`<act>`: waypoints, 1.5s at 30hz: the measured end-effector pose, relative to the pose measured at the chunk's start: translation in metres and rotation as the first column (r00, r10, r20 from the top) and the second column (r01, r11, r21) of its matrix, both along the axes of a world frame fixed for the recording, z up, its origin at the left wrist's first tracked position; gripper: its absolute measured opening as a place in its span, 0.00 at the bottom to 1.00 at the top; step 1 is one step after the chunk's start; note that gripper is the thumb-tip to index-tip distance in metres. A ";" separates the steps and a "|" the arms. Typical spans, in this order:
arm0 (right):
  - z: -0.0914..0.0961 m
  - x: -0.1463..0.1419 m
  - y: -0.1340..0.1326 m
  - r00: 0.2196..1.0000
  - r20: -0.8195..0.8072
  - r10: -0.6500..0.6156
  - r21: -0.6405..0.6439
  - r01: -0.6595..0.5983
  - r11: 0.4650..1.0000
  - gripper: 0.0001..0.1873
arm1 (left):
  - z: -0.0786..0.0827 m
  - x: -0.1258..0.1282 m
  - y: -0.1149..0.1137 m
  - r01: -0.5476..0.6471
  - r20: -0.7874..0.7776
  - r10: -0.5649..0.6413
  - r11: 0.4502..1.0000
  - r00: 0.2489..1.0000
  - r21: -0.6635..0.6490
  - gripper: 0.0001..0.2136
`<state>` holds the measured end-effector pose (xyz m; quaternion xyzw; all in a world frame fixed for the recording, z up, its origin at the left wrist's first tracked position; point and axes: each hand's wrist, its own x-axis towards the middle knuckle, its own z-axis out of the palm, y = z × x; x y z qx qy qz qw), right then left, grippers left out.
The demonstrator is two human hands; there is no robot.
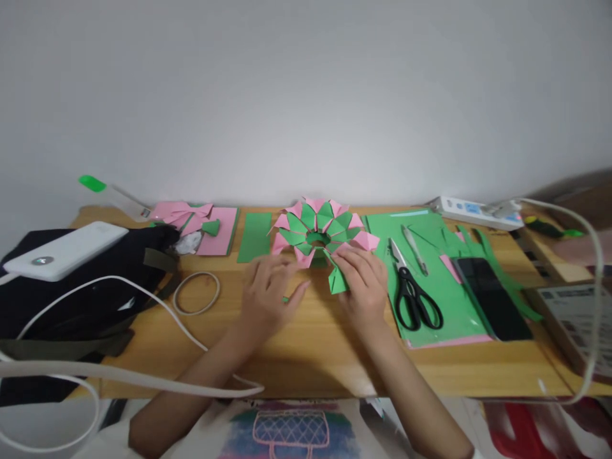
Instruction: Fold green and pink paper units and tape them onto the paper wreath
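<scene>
A ring-shaped folded-paper flower [329, 220] in pink and green stands on the wooden table in front of me, with a round hole in its middle. My right hand [363, 280] is closed around a green folded paper piece [337, 280] at the flower's front right edge. Just left of that, my left hand [268, 287] hovers by the front left petals, its thumb and fingers apart and nothing visible between them. A small bit of green shows beside the left thumb; I cannot tell what it belongs to.
Right of the flower, scissors [414, 299], a craft knife [415, 248] and a phone [492, 296] lie on green paper sheets [382, 226]. To the left are a tape roll [196, 293], pink paper [222, 233], a green strip [255, 236] and a black bag [86, 306]. White cables cross the front.
</scene>
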<state>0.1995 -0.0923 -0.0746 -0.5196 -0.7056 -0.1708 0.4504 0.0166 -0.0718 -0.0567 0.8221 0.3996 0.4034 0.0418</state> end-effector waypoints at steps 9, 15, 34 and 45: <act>-0.002 0.006 0.006 0.991 0.114 -0.063 0.068 0.055 0.996 0.12 | -0.015 0.023 0.036 -0.008 -0.039 0.024 0.930 0.999 0.368 0.07; 0.000 0.010 0.005 0.988 0.150 -0.028 0.116 0.011 0.993 0.12 | -0.007 0.025 0.034 0.036 -0.043 -0.018 0.889 0.999 0.456 0.07; 0.028 0.002 -0.057 0.998 0.055 -0.018 -0.071 0.022 0.997 0.20 | 0.018 0.015 -0.006 0.094 -0.018 -0.092 0.950 0.996 0.298 0.04; 0.031 0.002 -0.060 0.995 0.034 -0.091 -0.062 0.093 0.994 0.16 | 0.025 0.022 -0.006 0.178 -0.113 -0.145 0.905 0.983 0.386 0.03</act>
